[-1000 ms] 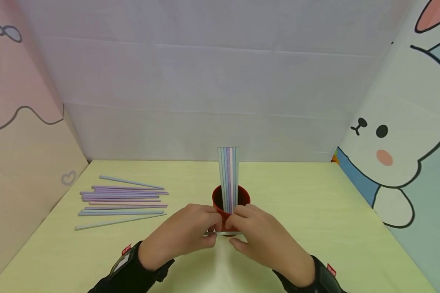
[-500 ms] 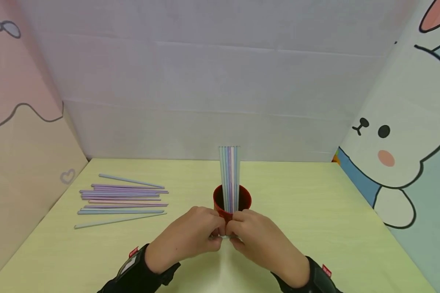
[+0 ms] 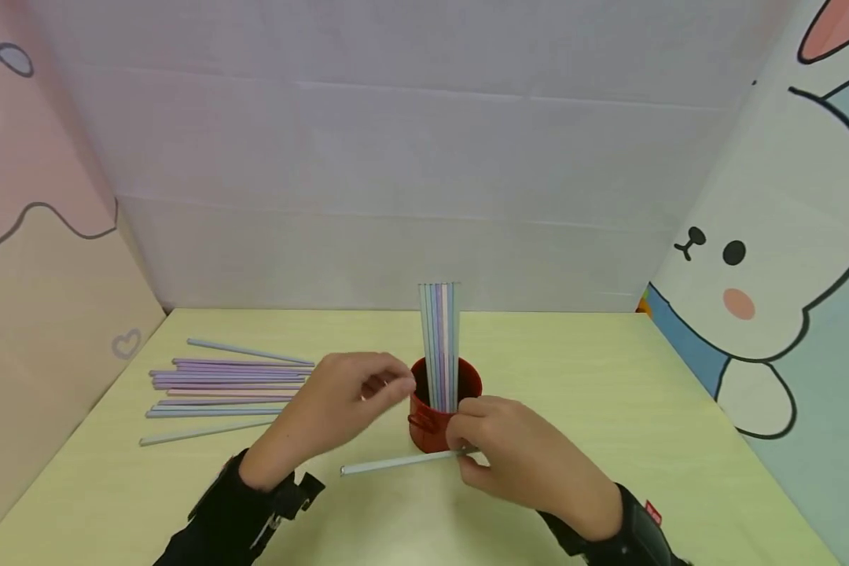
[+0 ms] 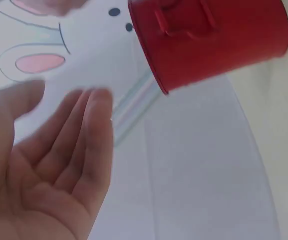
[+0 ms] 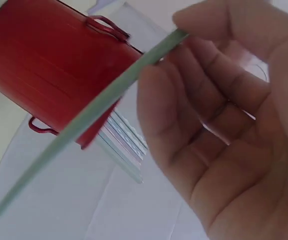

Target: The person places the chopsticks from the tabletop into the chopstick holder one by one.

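Note:
A pale green straw (image 3: 396, 464) is pinched near one end by my right hand (image 3: 520, 456), between thumb and fingers. In the right wrist view the same straw (image 5: 84, 122) slants across in front of the red bucket (image 5: 49, 60). My left hand (image 3: 347, 401) holds nothing; its fingers bend loosely, left of the bucket (image 3: 431, 428). The left wrist view shows that hand (image 4: 59, 165) with thumb and fingers apart. Several pastel straws (image 3: 440, 338) stand upright together inside the bucket. Small red handles stick out from the bucket's side.
Several purple, pink, blue and green straws (image 3: 226, 385) lie side by side on the left of the pale yellow table (image 3: 608, 424). A white wall (image 3: 396, 157) rises behind the table, with printed side panels, one showing a rabbit (image 3: 743, 267).
Both hands were together on the straw in front of the bucket. My left hand has let go and moved up and left, while the right keeps the straw, whose left end now shows.

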The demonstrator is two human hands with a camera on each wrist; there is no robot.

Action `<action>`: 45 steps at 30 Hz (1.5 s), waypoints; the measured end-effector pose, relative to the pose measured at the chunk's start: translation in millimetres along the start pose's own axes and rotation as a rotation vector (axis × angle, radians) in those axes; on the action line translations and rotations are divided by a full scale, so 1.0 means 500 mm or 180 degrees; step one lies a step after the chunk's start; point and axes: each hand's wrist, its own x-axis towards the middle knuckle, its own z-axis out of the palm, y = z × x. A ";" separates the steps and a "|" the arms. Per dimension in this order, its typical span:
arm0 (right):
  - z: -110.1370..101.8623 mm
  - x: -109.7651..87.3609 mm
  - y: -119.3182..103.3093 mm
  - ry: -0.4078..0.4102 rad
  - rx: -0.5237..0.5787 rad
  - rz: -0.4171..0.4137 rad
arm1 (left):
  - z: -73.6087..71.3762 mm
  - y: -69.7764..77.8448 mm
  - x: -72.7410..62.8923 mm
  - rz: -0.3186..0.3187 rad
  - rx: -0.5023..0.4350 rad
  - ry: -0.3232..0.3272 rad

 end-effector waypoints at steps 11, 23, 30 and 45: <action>-0.090 0.015 0.044 0.0927 0.1272 -0.0057 | 0.055 -0.071 0.027 -0.0627 -0.0792 0.0353; -0.043 0.075 0.116 0.1719 0.1624 0.0817 | 0.135 -0.073 0.030 -0.0921 -0.1291 0.0162; -0.002 0.079 0.157 0.1259 0.1382 0.1219 | 0.160 -0.081 0.028 -0.0767 -0.1268 0.0068; 0.030 0.070 0.189 0.0459 0.1304 0.1427 | 0.165 -0.090 0.026 -0.0685 -0.1060 0.0061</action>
